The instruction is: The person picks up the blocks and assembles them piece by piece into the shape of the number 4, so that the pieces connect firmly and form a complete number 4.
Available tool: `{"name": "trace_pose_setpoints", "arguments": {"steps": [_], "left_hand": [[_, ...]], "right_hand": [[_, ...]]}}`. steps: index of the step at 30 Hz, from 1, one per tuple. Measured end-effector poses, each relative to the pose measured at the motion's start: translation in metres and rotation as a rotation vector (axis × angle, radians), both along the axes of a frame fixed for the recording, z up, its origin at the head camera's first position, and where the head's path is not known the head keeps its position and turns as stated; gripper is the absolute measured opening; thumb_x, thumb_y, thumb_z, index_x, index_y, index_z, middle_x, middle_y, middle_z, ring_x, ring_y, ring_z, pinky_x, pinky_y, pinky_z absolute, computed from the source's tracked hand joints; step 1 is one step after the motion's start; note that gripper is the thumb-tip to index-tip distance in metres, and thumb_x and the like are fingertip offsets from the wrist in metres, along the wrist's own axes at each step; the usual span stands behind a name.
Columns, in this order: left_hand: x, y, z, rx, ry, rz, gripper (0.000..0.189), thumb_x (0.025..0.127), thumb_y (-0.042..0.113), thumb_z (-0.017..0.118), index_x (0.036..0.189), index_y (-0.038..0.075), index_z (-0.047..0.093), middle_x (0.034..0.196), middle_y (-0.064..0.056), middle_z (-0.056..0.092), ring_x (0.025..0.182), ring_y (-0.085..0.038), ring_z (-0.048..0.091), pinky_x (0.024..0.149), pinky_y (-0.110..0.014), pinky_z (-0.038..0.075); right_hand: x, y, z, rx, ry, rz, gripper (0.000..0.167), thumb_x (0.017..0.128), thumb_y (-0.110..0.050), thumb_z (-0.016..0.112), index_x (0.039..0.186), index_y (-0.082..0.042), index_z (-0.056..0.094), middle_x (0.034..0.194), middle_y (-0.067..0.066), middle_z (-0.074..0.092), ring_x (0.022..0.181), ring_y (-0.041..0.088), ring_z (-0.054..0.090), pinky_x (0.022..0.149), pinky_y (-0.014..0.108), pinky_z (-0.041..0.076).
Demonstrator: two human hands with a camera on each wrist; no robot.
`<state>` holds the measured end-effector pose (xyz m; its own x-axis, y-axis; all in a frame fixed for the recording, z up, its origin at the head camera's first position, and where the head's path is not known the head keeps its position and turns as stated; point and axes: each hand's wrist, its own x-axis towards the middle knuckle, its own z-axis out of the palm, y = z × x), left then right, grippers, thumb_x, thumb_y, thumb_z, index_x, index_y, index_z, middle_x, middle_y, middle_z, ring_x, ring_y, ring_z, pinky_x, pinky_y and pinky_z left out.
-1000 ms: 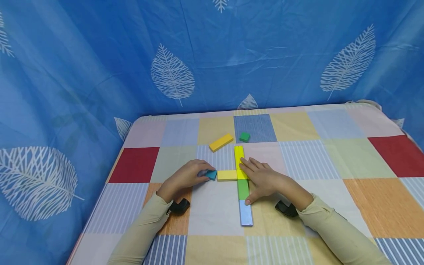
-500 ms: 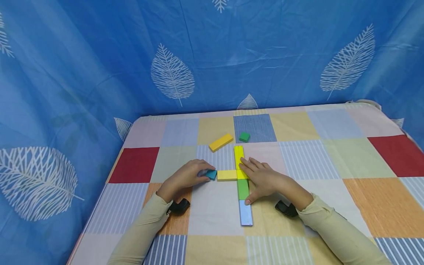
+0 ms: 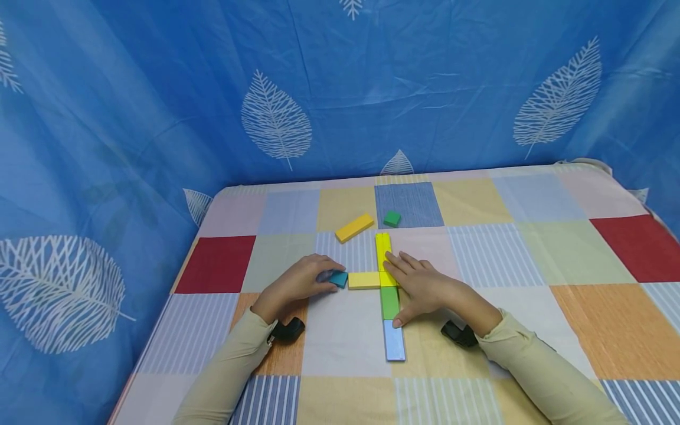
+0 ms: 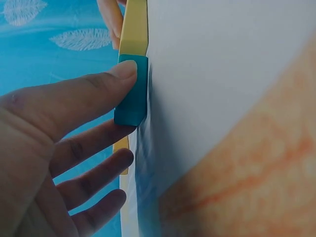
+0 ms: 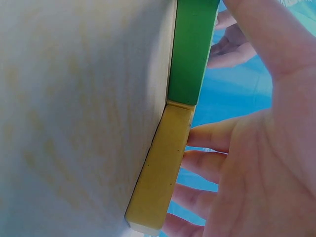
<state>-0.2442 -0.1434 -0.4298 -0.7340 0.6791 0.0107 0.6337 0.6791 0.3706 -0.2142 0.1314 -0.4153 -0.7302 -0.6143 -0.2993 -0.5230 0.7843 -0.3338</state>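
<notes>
My left hand pinches a small teal block, thumb on its near side and fingers behind; the left wrist view shows the thumb flat on this teal block. It lies at the left end of a pale yellow block. That one meets a column of blocks: bright yellow at the far end, then a green block and a light blue block nearest me. My right hand lies spread along the column, fingertips on the yellow part and thumb at the light blue block.
Beyond the column lie a loose orange-yellow block and a small dark green block. Everything rests on a patchwork cloth over the table. A blue curtain with white leaves hangs behind and at the sides.
</notes>
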Motion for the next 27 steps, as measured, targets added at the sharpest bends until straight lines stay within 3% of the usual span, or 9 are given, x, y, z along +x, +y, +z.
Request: {"name": "trace_pose_setpoints", "arguments": {"steps": [7,15,21,27], "left_hand": [[-0.001,0.0,0.0,-0.007,0.006,-0.001,0.04,0.08,0.027,0.07,0.117,0.013,0.062,0.11,-0.002,0.065,0.098,-0.015,0.057,0.084,-0.031,0.048],[-0.002,-0.002,0.001,-0.011,-0.027,0.04,0.046,0.078,0.032,0.071,0.119,0.015,0.061,0.114,-0.001,0.063,0.098,-0.014,0.055,0.086,-0.03,0.048],[-0.005,-0.008,0.002,-0.011,-0.046,0.093,0.05,0.078,0.035,0.07,0.122,0.013,0.059,0.119,-0.004,0.061,0.109,-0.019,0.054,0.094,-0.037,0.045],[-0.021,-0.008,0.012,-0.033,-0.038,0.147,0.049,0.081,0.03,0.069,0.125,0.014,0.056,0.124,-0.006,0.058,0.117,-0.023,0.051,0.099,-0.042,0.04]], "right_hand": [[0.0,0.0,0.0,-0.001,-0.009,-0.002,0.116,0.062,-0.064,0.07,0.144,0.0,0.017,0.153,0.017,0.006,0.139,0.04,0.006,0.105,0.062,0.015],[0.001,0.0,0.001,-0.002,-0.013,-0.006,0.116,0.063,-0.063,0.07,0.145,0.0,0.016,0.153,0.016,0.005,0.139,0.04,0.005,0.104,0.062,0.015],[0.001,-0.001,0.002,-0.002,-0.006,0.004,0.115,0.064,-0.062,0.07,0.145,0.0,0.017,0.153,0.016,0.006,0.139,0.04,0.005,0.105,0.061,0.016],[0.002,0.0,0.001,-0.003,0.012,0.01,0.115,0.064,-0.063,0.069,0.144,0.0,0.017,0.153,0.016,0.006,0.139,0.04,0.006,0.105,0.06,0.018]]}}
